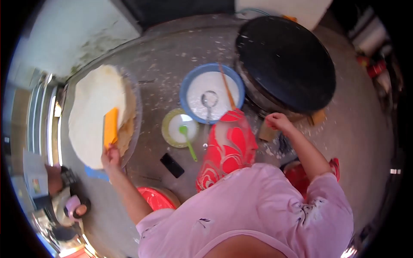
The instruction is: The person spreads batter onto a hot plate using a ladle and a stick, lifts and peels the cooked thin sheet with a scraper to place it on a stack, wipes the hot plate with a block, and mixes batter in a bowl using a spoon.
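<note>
My left hand (111, 158) grips an orange scraper (110, 128) with a dark long edge. The scraper is over a stack of large, thin, pale flatbreads (97, 94), piled on a clear round sheet at the left. My right hand (278, 121) is closed beside the lower edge of a big round black griddle (286, 64). Whether anything is inside its curled fingers is hidden. Between the two hands, a blue basin (185, 96) holds white batter (202, 84), with a ladle (209, 99) and a wooden stick (226, 86) in it.
Near the basin is a patterned bowl (166, 133) of white liquid with a green spoon (187, 139). A black phone (172, 165) lies on the floor (150, 112). A red tub (157, 198) stands by my left arm. Pale scraps dot the floor around the griddle.
</note>
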`<state>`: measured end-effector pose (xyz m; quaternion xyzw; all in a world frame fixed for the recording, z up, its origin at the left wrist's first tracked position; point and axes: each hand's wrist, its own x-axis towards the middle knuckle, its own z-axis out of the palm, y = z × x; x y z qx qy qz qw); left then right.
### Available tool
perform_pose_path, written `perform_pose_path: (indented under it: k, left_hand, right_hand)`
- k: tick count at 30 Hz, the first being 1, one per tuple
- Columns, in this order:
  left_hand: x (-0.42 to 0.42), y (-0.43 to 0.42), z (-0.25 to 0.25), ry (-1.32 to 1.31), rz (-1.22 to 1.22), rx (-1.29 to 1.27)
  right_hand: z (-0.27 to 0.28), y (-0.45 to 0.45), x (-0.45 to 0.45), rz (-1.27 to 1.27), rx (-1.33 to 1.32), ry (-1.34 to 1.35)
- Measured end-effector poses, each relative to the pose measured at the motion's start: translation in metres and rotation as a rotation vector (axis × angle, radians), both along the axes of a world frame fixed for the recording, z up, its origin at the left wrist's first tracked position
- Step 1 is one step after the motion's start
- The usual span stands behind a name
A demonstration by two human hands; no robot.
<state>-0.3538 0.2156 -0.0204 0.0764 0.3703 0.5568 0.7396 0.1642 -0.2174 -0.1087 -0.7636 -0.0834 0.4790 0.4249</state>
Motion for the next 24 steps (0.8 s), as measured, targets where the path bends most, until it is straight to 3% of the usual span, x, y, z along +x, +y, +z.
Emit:
perform_pose_path:
  k: [2, 4, 6, 7, 9, 11, 14, 17, 21, 23, 24]
  left_hand:
    - [0.030, -0.032, 0.038, -0.134, 0.127, -0.182]
    - [0.041, -0.053, 0.045, -0.065, 0.060, -0.146]
    - [0.069, -0.084, 0.057, 0.350, 0.081, -0.063]
    - [0.083, -0.096, 0.054, 0.359, 0.052, -0.062]
    - [0.108, -0.121, 0.046, 0.726, -0.024, 0.178]
    - [0.140, -0.152, 0.041, 0.768, -0.145, 0.217]
    - [0.188, -0.198, 0.042, 0.863, -0.348, 0.312]
    - [0.227, -0.236, 0.054, 0.963, -0.519, 0.441]
    - [0.253, -0.261, 0.049, 1.088, -0.655, 0.707]
    - [0.266, -0.272, 0.045, 1.215, -0.655, 0.911]
    - [0.271, -0.276, 0.041, 1.205, -0.674, 0.921]
  right_hand:
    - [-0.045, -0.034, -0.001, -0.023, -0.144, -0.035]
    - [-0.095, -0.058, -0.003, -0.045, -0.304, -0.148]
    - [-0.119, -0.073, -0.014, -0.040, -0.460, -0.258]
    - [-0.125, -0.072, -0.023, -0.160, -0.531, -0.297]
    - [-0.121, -0.059, -0.035, -0.288, -0.599, -0.326]
    - [-0.097, -0.039, -0.034, -0.266, -0.663, -0.116]
    - [-0.142, -0.015, -0.034, -0.327, -0.700, -0.180]
    - [-0.144, -0.015, -0.017, -0.367, -0.651, -0.098]
    - [-0.097, -0.042, -0.004, -0.427, -0.684, -0.090]
    - [-0.065, -0.063, -0.005, -0.506, -0.552, -0.135]
    - [-0.081, -0.083, -0.001, -0.526, -0.559, -0.130]
